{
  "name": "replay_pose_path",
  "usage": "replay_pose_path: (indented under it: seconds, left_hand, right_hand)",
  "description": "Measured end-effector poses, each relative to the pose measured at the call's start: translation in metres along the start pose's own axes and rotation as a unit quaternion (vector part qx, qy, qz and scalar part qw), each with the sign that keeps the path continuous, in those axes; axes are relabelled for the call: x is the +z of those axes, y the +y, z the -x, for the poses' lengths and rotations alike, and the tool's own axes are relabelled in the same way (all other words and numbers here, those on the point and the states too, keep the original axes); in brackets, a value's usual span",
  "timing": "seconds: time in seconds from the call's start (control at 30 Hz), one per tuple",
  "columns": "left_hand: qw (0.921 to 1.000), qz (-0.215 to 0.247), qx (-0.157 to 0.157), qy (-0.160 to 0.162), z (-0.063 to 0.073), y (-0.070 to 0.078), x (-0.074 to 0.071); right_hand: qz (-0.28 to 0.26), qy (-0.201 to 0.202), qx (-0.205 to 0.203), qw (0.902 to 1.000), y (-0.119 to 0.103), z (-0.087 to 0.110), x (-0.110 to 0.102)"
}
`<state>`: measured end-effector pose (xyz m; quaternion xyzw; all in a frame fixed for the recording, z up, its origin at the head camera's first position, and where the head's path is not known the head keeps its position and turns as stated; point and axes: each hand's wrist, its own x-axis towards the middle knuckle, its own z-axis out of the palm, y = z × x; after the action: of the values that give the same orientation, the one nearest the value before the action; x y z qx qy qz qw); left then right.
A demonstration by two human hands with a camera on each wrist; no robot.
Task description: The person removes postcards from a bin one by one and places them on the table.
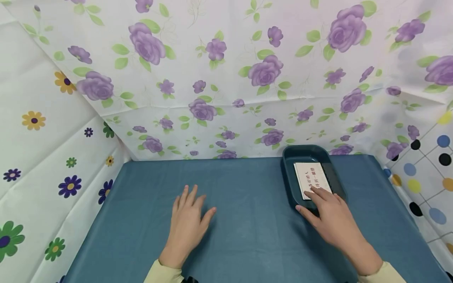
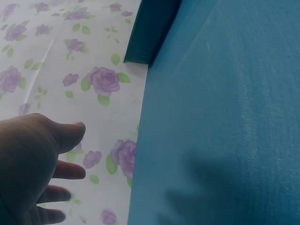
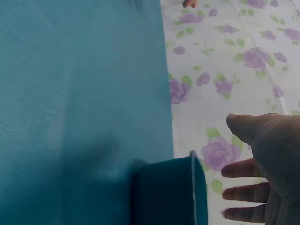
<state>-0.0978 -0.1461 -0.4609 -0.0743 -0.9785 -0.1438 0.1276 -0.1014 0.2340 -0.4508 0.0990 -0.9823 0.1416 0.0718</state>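
Observation:
A dark teal rectangular tray [image 1: 288, 184] stands at the back right of the table. In it lies a cream-coloured card [image 1: 307, 173] or small booklet with red printed characters, its near right part hidden by fingers. My right hand [image 1: 330, 218] hovers over the tray's near end, fingers extended across the card in the head view. The right wrist view shows that hand [image 3: 281, 159] with spread fingers above the tray wall [image 3: 164, 192], gripping nothing. To the left, my left hand [image 1: 187, 224] is held over the table with fingers extended and nothing in it.
A blue cloth covers the table [image 1: 240, 220]. Behind it hangs a white sheet [image 1: 233, 39] with purple roses. Flower-patterned cloth [image 1: 39, 157] borders the left side, and dotted cloth [image 1: 428, 188] the right.

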Motion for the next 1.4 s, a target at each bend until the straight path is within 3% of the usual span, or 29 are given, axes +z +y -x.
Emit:
replay_pose_path:
  seconds: [0.27,0.53,0.77,0.97,1.13,1.27,1.4]
  left_hand:
    - [0.9973,0.021,0.059,0.039,-0.011,0.012,0.002]
    - [0.9978,0.028,0.056,0.021,-0.016,0.018,0.011]
    - [0.9973,0.030,0.061,0.029,-0.018,0.021,0.013]
    - [0.9968,0.027,0.071,0.023,-0.022,0.028,0.018]
    - [0.9960,0.021,0.083,0.024,-0.029,0.035,0.020]
    - [0.9950,0.018,0.094,0.026,-0.034,0.038,0.022]
    - [0.9948,0.018,0.098,0.022,-0.036,0.040,0.024]
  right_hand:
    - [-0.027,0.031,0.017,0.9990,0.000,-0.010,-0.011]
    - [-0.038,0.022,0.046,0.9979,0.012,-0.024,-0.021]
    - [-0.051,0.034,0.101,0.9930,0.041,-0.051,-0.028]
    - [-0.070,-0.072,0.193,0.9761,0.073,-0.073,-0.023]
    - [-0.072,-0.150,0.223,0.9606,0.091,-0.084,-0.018]
    - [-0.063,-0.171,0.232,0.9554,0.098,-0.087,-0.015]
    - [-0.058,-0.152,0.232,0.9591,0.102,-0.088,-0.013]
